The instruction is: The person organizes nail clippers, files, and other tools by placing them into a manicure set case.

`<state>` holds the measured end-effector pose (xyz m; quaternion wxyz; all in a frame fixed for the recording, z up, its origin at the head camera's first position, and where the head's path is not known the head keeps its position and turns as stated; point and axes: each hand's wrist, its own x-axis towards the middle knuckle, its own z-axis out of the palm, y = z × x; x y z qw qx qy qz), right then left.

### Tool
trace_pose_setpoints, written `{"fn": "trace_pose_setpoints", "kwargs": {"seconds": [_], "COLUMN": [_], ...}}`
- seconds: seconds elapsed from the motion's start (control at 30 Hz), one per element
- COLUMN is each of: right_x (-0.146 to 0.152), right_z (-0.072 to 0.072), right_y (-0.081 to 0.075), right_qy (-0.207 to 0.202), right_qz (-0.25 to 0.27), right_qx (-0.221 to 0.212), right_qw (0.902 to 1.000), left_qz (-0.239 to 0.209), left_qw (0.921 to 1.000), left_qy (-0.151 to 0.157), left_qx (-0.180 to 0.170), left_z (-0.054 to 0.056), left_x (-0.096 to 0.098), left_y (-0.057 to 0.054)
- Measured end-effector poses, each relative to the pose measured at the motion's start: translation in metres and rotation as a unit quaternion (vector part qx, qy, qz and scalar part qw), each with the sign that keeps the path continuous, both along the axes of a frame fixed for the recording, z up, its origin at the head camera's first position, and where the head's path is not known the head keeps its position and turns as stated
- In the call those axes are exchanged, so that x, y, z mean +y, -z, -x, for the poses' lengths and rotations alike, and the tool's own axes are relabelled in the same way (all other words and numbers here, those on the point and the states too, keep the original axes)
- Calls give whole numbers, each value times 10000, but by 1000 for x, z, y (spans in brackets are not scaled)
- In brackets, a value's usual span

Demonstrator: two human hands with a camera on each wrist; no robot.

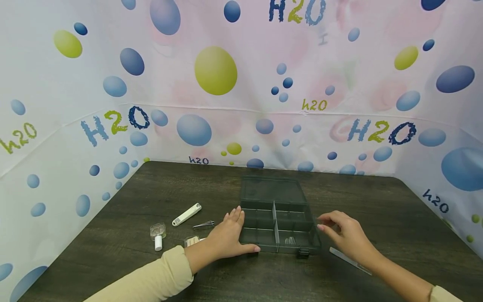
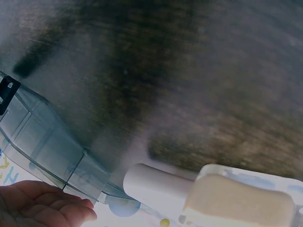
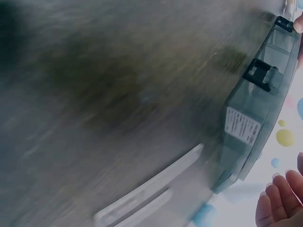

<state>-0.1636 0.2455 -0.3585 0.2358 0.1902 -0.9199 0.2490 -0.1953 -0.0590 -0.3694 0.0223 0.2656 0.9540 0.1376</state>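
Note:
A dark translucent compartment box (image 1: 277, 247) lies on the table with its lid (image 1: 273, 189) folded back. Small clear pieces (image 1: 289, 240) sit in its front right compartment. My left hand (image 1: 228, 235) rests against the box's left side, fingers extended and thumb along the front edge. Beyond the right side is my right hand (image 1: 349, 235), its fingers loosely bent and holding nothing; the right wrist view shows a gap between them and the box (image 3: 244, 125). Beside that hand lies a pale flat strip (image 1: 350, 261), which looks like a nail file; the right wrist view shows two such strips (image 3: 151, 184).
Left of the box are large white nail clippers (image 1: 186, 214), small silver nail clippers (image 1: 203, 225) and a clear polish bottle (image 1: 157, 230) with a white cap. A cream-coloured polish bottle (image 2: 239, 201) is partly hidden behind the left forearm in the head view. A printed curtain (image 1: 241, 138) surrounds the table.

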Motion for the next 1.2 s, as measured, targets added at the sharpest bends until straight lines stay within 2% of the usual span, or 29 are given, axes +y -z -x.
{"fn": "trace_pose_setpoints", "kwargs": {"seconds": [0.2,0.4,0.6,0.73,0.93,1.2], "right_x": [18,34,49,57,64,67], "right_z": [-8,-18,-28,-36,-41,-43], "right_y": [3,13,25,31,39,41], "right_qy": [306,577,790,1052,1442,1568], "right_qz": [28,87,-94,-277,-451,-458], "right_qx": [-75,-194,-707,-1251,-2135,-2605], "right_qw": [9995,9981,9943,9862,9652,9515], "left_qz": [-16,-12,-5,3,-17,-19], "left_qw": [10000,10000,10000,10000,10000,10000], "left_qy": [1,16,17,4,18,25], "left_qx": [-48,-22,0,12,22,39], "left_z": [0,0,0,-1,-2,-2], "left_x": [0,1,0,0,0,0], "left_y": [0,-1,0,-1,-1,-3]}}
